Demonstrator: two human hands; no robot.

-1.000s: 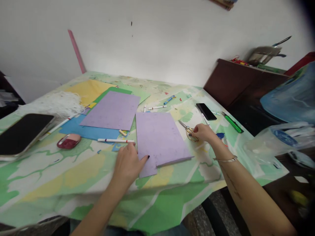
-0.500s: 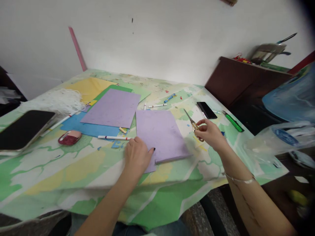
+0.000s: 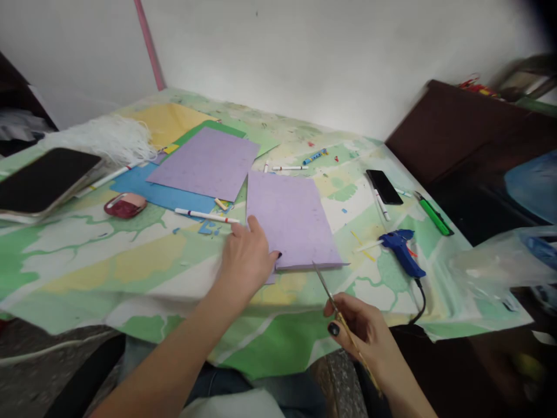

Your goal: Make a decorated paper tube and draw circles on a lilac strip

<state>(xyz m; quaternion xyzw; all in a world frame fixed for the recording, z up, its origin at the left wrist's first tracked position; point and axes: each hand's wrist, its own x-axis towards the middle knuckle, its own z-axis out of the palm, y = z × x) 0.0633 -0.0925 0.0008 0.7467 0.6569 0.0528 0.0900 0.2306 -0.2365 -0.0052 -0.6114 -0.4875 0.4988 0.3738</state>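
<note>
A lilac foam sheet (image 3: 290, 217) lies in front of me, its near edge slightly raised. My left hand (image 3: 249, 249) rests on its left side with fingers apart, the thumb at the near left corner. A narrow lilac piece (image 3: 270, 279) shows under that corner. In my right hand (image 3: 361, 328) is a pair of scissors (image 3: 331, 302) with gold handles, their tips at the sheet's near edge. A white marker (image 3: 206, 216) lies by my left fingertips. Right of the sheet, a blue glue gun (image 3: 402, 251) lies on its side.
More sheets lie at the back left: lilac (image 3: 209, 162), blue (image 3: 167, 190) and yellow (image 3: 174, 123). White stringy fibre (image 3: 108, 139) and a large phone (image 3: 47, 180) are at the left. A smaller phone (image 3: 384, 187) and a green cutter (image 3: 435, 216) lie on the right.
My right hand has brought the scissors from the sheet's right side down to its near edge, uncovering the glue gun. My left hand stays on the sheet. The view has shifted.
</note>
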